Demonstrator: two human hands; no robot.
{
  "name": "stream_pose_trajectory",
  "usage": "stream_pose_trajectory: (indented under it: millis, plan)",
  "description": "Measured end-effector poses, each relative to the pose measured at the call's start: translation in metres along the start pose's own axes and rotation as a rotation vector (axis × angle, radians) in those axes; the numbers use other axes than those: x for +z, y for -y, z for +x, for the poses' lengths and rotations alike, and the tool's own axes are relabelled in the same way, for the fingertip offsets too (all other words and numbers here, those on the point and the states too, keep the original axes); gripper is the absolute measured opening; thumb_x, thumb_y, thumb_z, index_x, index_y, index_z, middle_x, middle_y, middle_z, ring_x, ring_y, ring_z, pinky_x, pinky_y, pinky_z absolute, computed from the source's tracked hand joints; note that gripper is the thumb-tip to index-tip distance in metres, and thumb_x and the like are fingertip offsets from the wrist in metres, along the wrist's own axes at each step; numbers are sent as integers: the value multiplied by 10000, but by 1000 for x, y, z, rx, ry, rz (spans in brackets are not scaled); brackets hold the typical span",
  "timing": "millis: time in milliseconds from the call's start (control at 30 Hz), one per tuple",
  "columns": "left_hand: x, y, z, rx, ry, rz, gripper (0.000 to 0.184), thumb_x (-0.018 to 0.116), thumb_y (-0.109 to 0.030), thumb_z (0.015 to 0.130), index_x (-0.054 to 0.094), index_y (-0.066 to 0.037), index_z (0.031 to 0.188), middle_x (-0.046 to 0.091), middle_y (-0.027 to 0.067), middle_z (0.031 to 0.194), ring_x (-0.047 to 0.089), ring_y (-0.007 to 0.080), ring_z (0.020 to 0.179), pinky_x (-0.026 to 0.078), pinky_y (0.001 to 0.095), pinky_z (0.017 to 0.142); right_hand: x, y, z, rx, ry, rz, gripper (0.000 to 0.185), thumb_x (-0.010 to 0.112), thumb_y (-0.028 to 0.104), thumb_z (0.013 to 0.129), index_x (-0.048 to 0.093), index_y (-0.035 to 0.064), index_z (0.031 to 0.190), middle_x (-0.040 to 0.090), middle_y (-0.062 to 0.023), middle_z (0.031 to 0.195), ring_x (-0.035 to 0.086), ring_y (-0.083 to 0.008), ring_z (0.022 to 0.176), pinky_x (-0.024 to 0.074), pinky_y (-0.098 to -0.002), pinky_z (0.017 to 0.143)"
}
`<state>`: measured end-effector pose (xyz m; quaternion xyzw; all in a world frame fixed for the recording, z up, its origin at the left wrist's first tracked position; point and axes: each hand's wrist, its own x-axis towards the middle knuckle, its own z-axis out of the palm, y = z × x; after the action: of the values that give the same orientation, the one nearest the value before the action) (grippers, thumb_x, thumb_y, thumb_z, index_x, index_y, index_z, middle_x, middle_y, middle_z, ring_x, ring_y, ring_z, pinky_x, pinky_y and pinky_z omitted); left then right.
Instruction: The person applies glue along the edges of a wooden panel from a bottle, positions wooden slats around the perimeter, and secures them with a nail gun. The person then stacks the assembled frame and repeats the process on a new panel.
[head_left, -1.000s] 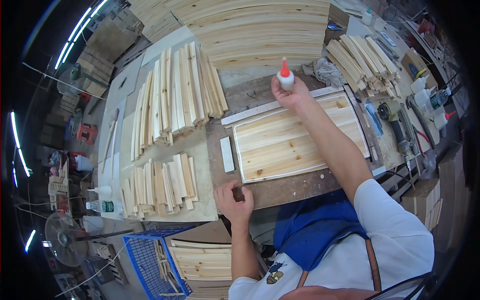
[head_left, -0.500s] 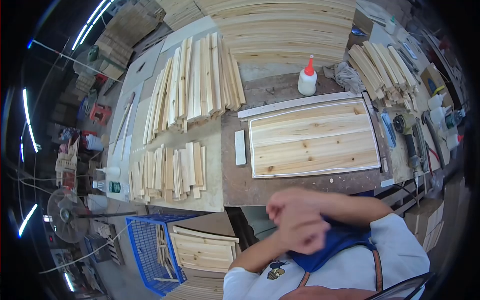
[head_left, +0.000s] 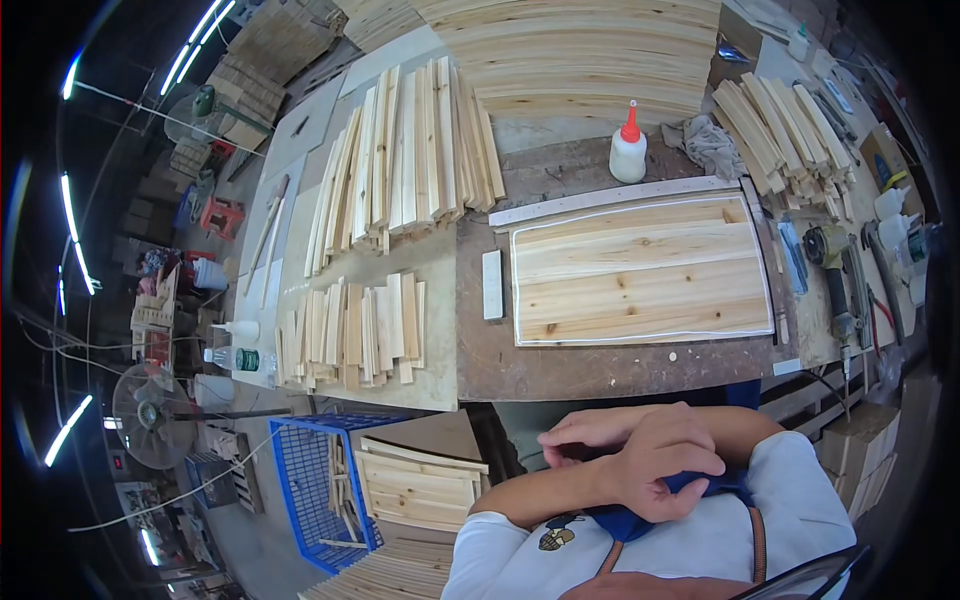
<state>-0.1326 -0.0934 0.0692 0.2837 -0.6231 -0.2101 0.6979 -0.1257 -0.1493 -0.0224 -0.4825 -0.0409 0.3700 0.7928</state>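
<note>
My forearms cross in front of my chest, below the table's near edge. My left hand (head_left: 668,462) reaches to the right across my right wrist, its thumb apart from the bent fingers and nothing in it. Pointing left, my right hand (head_left: 592,430) rests behind the left wrist with loosely bent, parted fingers; it holds nothing I can see. Beyond the hands, a pale, knotty wood panel (head_left: 640,275) with a white line around its edge lies on the brown board (head_left: 590,378). Wooden strips (head_left: 625,200) border its far and right sides, and a small whitish block (head_left: 492,285) lies to its left.
A red-capped glue bottle (head_left: 628,158) stands behind the panel beside a grey rag (head_left: 708,145). Wood slats (head_left: 410,150) lie in piles left and right. A power tool (head_left: 835,270) is at right; a blue crate (head_left: 300,490) stands below the table at left.
My blurred hands have come into focus, the left one shifting right and its fingers parting from the thumb. The view has tilted slightly; the panel and wood piles have stayed put.
</note>
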Motion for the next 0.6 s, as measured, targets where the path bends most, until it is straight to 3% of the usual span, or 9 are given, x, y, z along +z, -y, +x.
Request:
stream_pose_trajectory:
  millis: [67,167,433,600]
  plan:
    - [-2,1,-1,-16,-3,22,296,737,-71,746,732,-79,1042,645,47,900,616,237,752,461,381,662,6,4,2,-10,15,-1,480,422,402,1162,703,32,1043,678,-22,970,597,-126,905,506,-323,858]
    - [0,4,1,0,38,65,296,744,-68,739,730,-80,1034,643,48,897,617,240,751,461,379,660,22,10,6,-263,-83,-113,456,454,391,1150,696,25,1026,665,-18,935,582,-116,879,499,-324,822]
    - [0,1,-5,-34,145,100,290,770,-58,727,718,-84,1012,627,52,900,614,243,750,442,386,635,5,-9,7,-34,26,-43,380,530,350,1138,699,10,1150,683,5,1055,578,-62,959,501,-267,863]
    - [1,5,-5,-48,178,104,276,780,-62,738,705,-80,1004,613,57,896,610,247,753,428,393,620,20,-11,9,-114,-101,44,369,564,340,1127,709,1,1114,690,6,1014,579,-62,920,499,-271,832]
